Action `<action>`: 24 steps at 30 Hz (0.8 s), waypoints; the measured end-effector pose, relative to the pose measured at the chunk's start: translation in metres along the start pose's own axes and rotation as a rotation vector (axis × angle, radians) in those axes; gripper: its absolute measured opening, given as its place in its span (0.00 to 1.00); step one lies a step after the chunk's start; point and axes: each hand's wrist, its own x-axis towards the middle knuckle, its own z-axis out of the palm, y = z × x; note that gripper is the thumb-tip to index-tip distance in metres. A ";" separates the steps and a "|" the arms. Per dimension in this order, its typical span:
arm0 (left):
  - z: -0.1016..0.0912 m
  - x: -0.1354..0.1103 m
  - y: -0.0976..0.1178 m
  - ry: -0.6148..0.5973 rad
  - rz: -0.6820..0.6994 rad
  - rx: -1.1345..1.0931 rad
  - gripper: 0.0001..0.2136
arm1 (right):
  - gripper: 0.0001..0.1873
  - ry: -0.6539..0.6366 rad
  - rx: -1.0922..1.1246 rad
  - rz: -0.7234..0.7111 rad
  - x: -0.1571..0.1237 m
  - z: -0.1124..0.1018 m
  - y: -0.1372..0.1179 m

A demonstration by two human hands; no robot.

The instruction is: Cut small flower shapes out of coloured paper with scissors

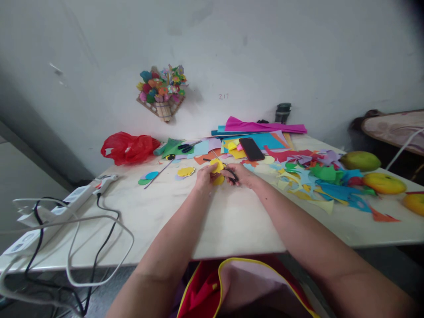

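a small number (223, 96), "217", stands in thin reddish strokes on the pale wall (251, 62), beyond and above the left hand (206, 176) and the right hand (241, 175), about midway between the two; its first figure is angular and could also be a z.

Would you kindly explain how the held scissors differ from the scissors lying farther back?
The held scissors are gripped by the right hand; the other scissors lie untouched, overlapping the green paper. The held scissors are partly covered; the other scissors' handles show plainly. Both have dark handles.

Left fingers (208, 170) holding paper (216, 165), right fingers (237, 168) holding scissors (234, 178)
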 end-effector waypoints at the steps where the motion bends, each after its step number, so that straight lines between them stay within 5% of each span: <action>1: 0.000 0.000 0.000 -0.001 0.001 -0.001 0.07 | 0.13 0.001 0.000 0.000 0.000 0.000 -0.001; 24: -0.002 -0.002 0.003 -0.021 0.071 0.103 0.09 | 0.15 -0.015 -0.050 -0.021 0.002 -0.003 0.004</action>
